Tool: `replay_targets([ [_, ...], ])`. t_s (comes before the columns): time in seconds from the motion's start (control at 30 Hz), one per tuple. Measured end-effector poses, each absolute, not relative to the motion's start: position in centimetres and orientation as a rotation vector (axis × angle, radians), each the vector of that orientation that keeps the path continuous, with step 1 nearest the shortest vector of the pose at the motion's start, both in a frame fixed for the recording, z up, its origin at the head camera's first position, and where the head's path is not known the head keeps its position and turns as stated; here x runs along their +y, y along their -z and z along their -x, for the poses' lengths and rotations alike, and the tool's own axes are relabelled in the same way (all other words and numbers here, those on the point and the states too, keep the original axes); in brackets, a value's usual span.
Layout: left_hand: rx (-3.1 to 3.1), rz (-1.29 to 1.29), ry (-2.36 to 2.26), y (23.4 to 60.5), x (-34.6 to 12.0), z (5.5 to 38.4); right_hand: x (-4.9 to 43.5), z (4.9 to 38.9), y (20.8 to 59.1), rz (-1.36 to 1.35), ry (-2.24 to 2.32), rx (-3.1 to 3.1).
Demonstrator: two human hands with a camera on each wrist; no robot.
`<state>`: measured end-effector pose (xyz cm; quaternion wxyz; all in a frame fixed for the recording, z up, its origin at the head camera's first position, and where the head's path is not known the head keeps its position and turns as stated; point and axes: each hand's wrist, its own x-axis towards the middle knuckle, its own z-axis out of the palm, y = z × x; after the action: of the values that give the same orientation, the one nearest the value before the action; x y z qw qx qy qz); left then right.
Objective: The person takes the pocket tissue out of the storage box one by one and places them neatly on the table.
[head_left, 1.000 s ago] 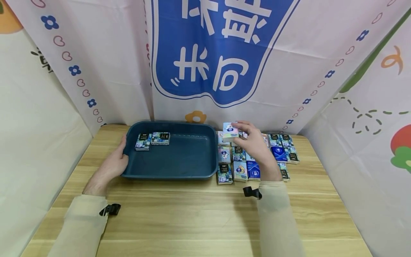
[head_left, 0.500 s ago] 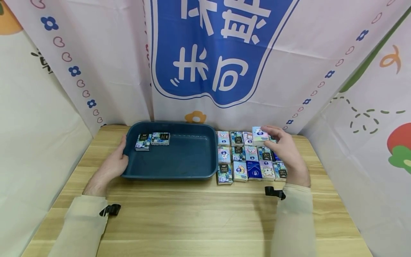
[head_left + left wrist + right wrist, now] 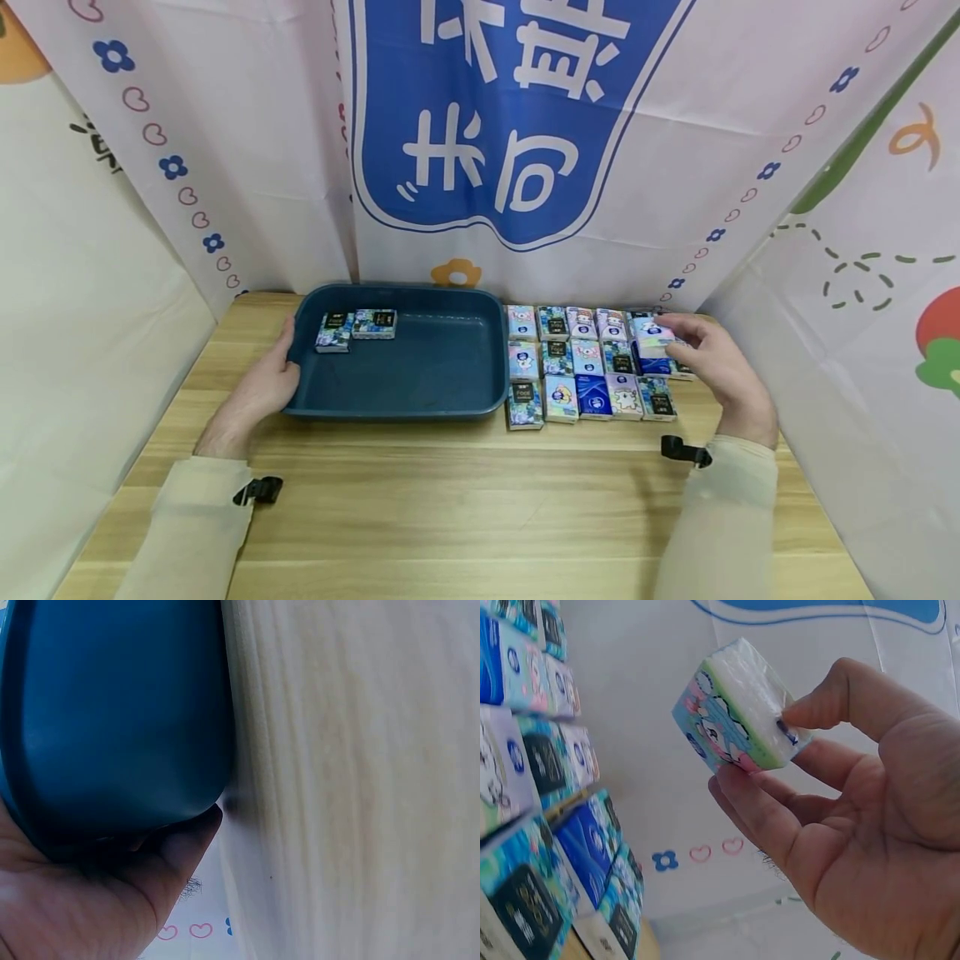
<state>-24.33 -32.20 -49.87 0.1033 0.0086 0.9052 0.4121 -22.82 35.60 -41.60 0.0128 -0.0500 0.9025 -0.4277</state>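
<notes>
My right hand (image 3: 716, 362) pinches a small pastel pack of tissues (image 3: 651, 332) between thumb and fingers. In the right wrist view that tissue pack (image 3: 731, 712) is tilted, with a cartoon print and a clear wrapped side. It overlaps the far right packs in the head view. At the other side, my left hand (image 3: 266, 375) grips the left end of a dark teal tray (image 3: 420, 412). Its palm and thumb lie along the end wall of the tray (image 3: 127, 735) in the left wrist view; its other fingers are mostly hidden. Two floral tissue packs (image 3: 334, 332) lie in the tray's back left corner.
Several tissue packs, floral, cartoon and dark blue (image 3: 593, 396), stand in rows right of the tray, close to its edge. The wooden table (image 3: 450, 517) ends at a printed cloth backdrop (image 3: 285, 167), with cloth walls at both sides.
My right hand has carried the pastel tissue pack rightward over the rows, from near the tray to the far right end. The left hand and tray have stayed put.
</notes>
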Motion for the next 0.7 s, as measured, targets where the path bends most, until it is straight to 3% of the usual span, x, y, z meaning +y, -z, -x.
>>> replay_targets([
  [0.7, 2.665, -0.020, -1.208, 49.8, -32.2, 24.3, 42.1, 20.9, 43.2, 0.058, 1.034, 2.670],
])
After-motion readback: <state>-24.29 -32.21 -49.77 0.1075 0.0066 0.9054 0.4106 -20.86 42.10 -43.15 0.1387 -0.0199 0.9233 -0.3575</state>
